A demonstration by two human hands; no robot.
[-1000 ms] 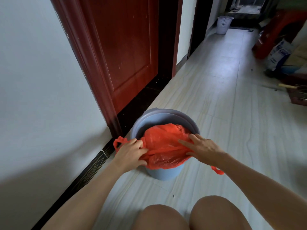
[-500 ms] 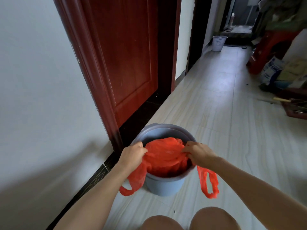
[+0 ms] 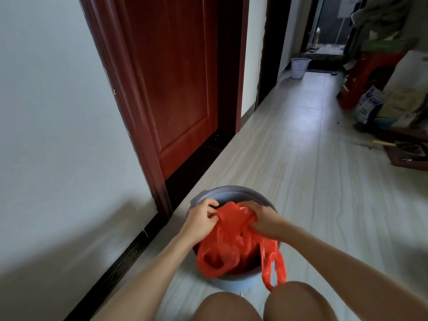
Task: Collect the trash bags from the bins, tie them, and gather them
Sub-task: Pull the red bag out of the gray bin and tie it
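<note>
A light blue round bin (image 3: pixel 228 193) stands on the tiled floor by my knees, close to the door frame. Inside it sits a red plastic trash bag (image 3: pixel 231 235), bunched toward the middle of the bin. My left hand (image 3: pixel 201 220) grips the bag's left top edge. My right hand (image 3: pixel 262 220) is closed on the right top edge. The two hands are near each other above the bin. The bag's two handle loops hang down over the near rim, one at the left front and one at the right front beside my knee.
A dark red door (image 3: pixel 176 77) and its frame stand just left of the bin, against a white wall. A white perforated basket (image 3: pixel 299 67) sits far down the hallway. Boxes, sacks and a red stool (image 3: pixel 370 72) crowd the right side.
My hands have drawn together toward the middle of the bin, pulling the bag's edges off the rim. The handle loops now hang at the front. The camera has tilted up a little.
</note>
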